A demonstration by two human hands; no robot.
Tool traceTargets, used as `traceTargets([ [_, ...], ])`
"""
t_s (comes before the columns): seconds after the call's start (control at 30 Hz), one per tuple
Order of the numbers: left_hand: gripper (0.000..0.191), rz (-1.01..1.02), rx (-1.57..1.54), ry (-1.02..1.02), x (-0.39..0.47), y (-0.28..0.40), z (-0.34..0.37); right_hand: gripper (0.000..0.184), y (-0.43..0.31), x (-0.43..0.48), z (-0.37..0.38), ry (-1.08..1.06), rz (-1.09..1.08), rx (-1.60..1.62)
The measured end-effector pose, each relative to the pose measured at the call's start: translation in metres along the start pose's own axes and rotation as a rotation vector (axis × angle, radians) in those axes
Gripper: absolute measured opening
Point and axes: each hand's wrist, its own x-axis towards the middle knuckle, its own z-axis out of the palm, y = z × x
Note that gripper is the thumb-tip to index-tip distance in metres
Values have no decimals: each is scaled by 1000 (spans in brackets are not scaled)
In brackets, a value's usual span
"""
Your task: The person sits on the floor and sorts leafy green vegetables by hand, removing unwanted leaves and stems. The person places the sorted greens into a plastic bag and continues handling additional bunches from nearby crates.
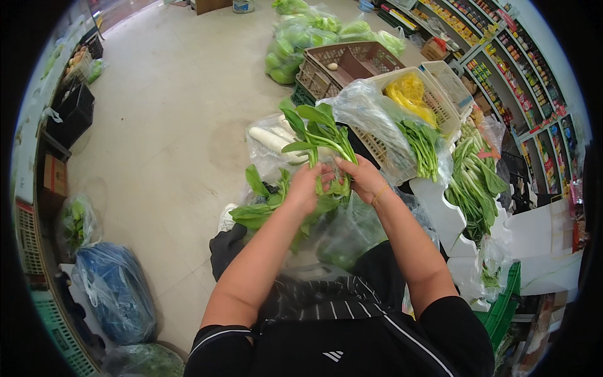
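Note:
My left hand is closed around a green stalk, its fingers partly apart toward the other hand. Several leafy green stems, choy sum by the look of them, are held in my right hand, their leaves pointing away from me. The two hands almost meet in front of my knees. More loose greens lie below and left of my left hand. Under my right hand is a clear plastic bag with something green inside. White radishes rest in clear plastic just beyond the hands.
A brown plastic crate holds an egg. Nearby are a cream crate, bundled greens in plastic and long-stemmed greens on white foam. Bagged vegetables lie behind. A blue bundle stands left; stocked shelves line the right.

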Motion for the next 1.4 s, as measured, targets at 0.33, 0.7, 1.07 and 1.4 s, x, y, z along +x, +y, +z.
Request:
traceTargets([
  [0.33, 21, 54, 186, -220, -7, 0, 21, 21, -3, 9, 20, 121, 56, -92],
  [0.7, 29, 76, 213, -290, -3, 5, 20, 23, -6, 12, 9, 45, -92, -340],
  [1.07, 30, 100, 118, -231, 0, 6, 21, 27, -6, 14, 11, 4, -61, -112],
  [1.4, 27, 39, 98, -203, -1, 4, 18, 25, -4, 20, -1, -12, -8, 176],
])
